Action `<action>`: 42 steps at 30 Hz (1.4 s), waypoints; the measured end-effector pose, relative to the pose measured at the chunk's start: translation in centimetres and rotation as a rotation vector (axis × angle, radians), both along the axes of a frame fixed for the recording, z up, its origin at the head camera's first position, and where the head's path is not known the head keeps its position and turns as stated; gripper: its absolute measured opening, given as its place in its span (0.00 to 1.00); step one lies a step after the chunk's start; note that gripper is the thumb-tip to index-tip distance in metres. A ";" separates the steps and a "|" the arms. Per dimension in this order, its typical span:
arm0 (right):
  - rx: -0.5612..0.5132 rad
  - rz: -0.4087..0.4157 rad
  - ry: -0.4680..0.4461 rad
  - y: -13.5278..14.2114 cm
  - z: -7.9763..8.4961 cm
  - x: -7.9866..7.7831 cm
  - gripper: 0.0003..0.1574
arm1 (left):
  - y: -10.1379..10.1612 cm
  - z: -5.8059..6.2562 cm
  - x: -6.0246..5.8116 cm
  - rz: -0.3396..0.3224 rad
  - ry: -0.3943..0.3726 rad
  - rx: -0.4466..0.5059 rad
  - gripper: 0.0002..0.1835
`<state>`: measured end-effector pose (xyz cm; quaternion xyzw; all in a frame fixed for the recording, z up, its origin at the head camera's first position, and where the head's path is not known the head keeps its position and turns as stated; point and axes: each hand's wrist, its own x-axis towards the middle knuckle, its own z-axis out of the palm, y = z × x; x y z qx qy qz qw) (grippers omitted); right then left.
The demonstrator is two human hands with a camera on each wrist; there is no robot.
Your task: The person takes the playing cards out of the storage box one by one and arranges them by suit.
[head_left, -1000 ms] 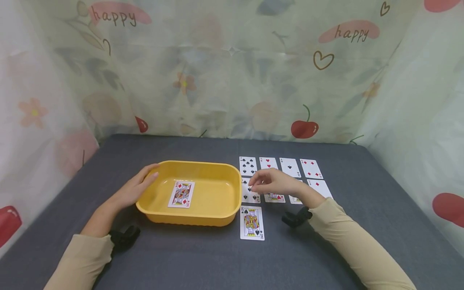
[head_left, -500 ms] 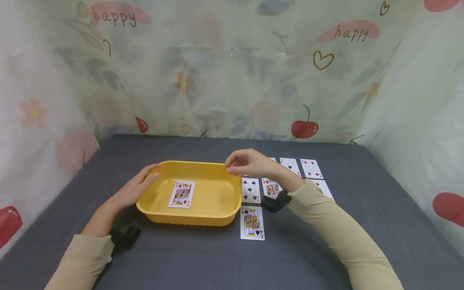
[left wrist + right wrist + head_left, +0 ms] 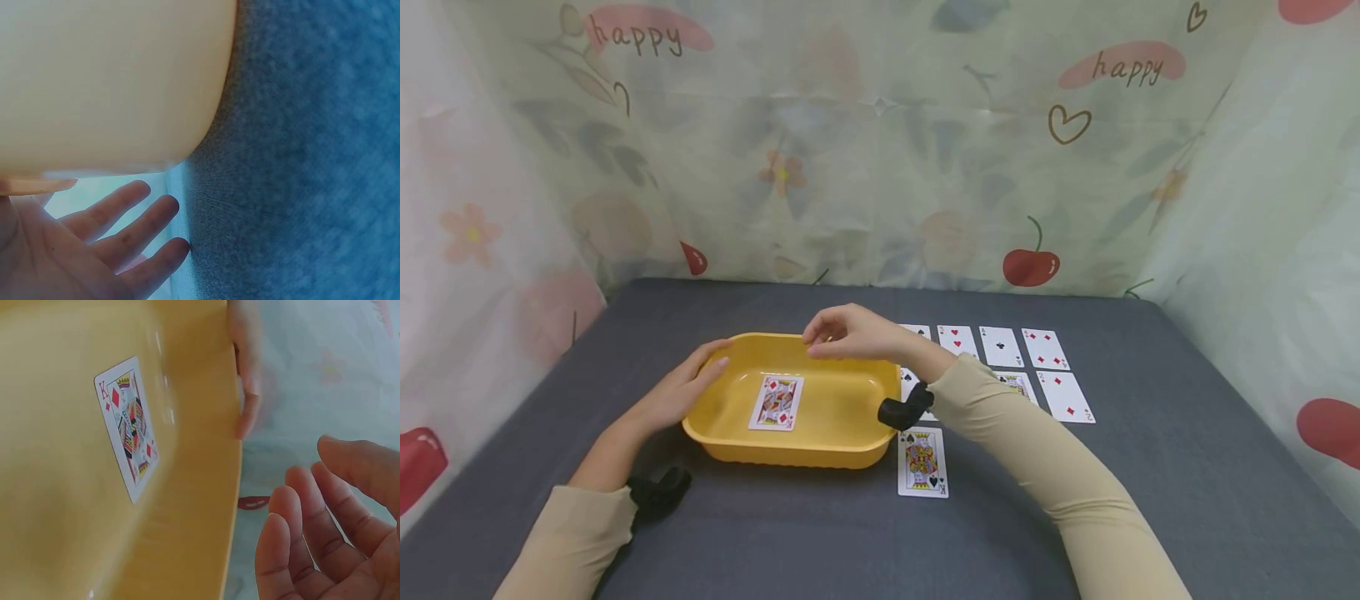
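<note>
In the head view my left hand (image 3: 688,385) rests on the left rim of a yellow plastic tray (image 3: 805,457). Its thumb lies over the rim, and the left wrist view shows the other fingers (image 3: 140,228) outside the wall, spread and relaxed. A king of diamonds (image 3: 777,402) lies face up inside the tray. My right hand (image 3: 857,333) hovers above the tray's far edge, its fingers loosely bent and holding nothing, as the right wrist view confirms. Below my right wrist, a king of spades (image 3: 922,462) lies beside the tray's near right corner.
Right of the tray, face-up cards lie in rows, including a three of hearts (image 3: 957,340), an ace of clubs (image 3: 1001,347), a four of diamonds (image 3: 1046,349) and a two of diamonds (image 3: 1066,397). My right arm covers some. A patterned curtain (image 3: 880,167) encloses the dark tabletop (image 3: 790,533).
My right hand has moved left from over the cards, past the tray's right side, to above its far edge. My left hand, the tray and the cards stay in place.
</note>
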<state>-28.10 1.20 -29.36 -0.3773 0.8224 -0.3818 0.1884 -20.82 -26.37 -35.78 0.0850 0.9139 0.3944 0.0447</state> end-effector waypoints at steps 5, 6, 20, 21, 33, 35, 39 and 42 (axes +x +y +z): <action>0.022 0.023 -0.009 -1.6 -1.0 -0.6 0.18 | 0.1 0.0 0.0 0.004 -0.006 0.002 0.33; 0.029 0.027 -0.008 -2.0 -1.2 -0.6 0.19 | 0.1 0.0 0.0 0.004 -0.005 0.003 0.33; 0.200 0.014 -0.022 -5.6 -3.7 -0.8 0.23 | 0.0 0.0 -0.1 -0.003 -0.007 0.004 0.32; 0.212 0.015 -0.019 -5.8 -3.8 -0.7 0.24 | 0.0 0.0 -0.1 -0.004 -0.008 0.005 0.32; 0.347 0.028 0.074 -7.1 -4.4 -0.4 0.29 | 0.0 0.1 0.0 0.001 -0.008 0.004 0.32; 0.373 0.029 0.083 -7.2 -4.4 -0.2 0.30 | 0.1 0.1 0.0 0.002 -0.006 0.002 0.32; 0.411 0.035 0.077 -7.3 -4.4 -0.1 0.31 | 0.0 0.1 0.0 0.003 -0.007 0.003 0.32; 0.429 0.045 0.076 -7.3 -4.5 0.1 0.32 | 0.0 -0.1 -0.1 0.004 -0.012 0.004 0.33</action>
